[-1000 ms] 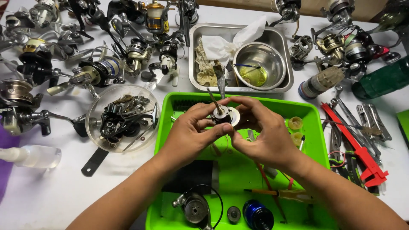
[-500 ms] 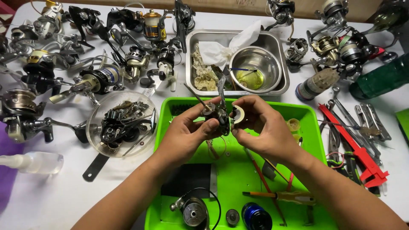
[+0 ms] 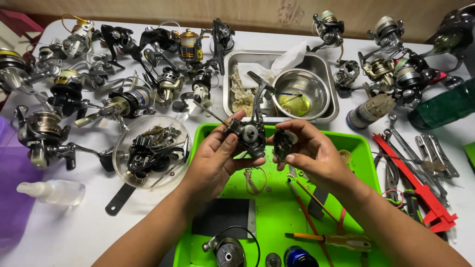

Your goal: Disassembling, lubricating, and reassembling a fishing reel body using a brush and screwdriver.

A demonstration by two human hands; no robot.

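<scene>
my left hand (image 3: 213, 157) grips a dark fishing reel body (image 3: 250, 134) above the far edge of the green tray (image 3: 277, 212), thumb pressed on its near side, fingers wrapped behind; the reel's stem and foot stick up and away toward the steel pan. my right hand (image 3: 312, 154) pinches a small dark side plate (image 3: 283, 143) between thumb and fingertips, held just beside the reel body, the two parts close but apart as far as i can tell. both grips are clenched on their pieces. on the tray below the hands lie a tangle of thin line (image 3: 255, 179), a black mat (image 3: 223, 217), an orange-handled screwdriver (image 3: 336, 240), a red-handled tool (image 3: 309, 220), a silver spool (image 3: 228, 251) at the near edge and a blue spool (image 3: 298, 258) beside it. beyond the tray sits a rectangular steel pan (image 3: 326, 79) holding a round steel bowl (image 3: 302, 93) with yellowish liquid, a crumpled tissue and some dirty rags. to the left a clear round lid (image 3: 151, 151) carries a pile of dark reel parts; past it many spinning reels (image 3: 123, 101) crowd the white table (image 3: 74, 232). a small clear bottle (image 3: 52, 191) lies near the left edge. on the right, a red caliper (image 3: 413, 185) and pliers (image 3: 435, 155) rest near more reels and a green bottle (image 3: 443, 106).
</scene>
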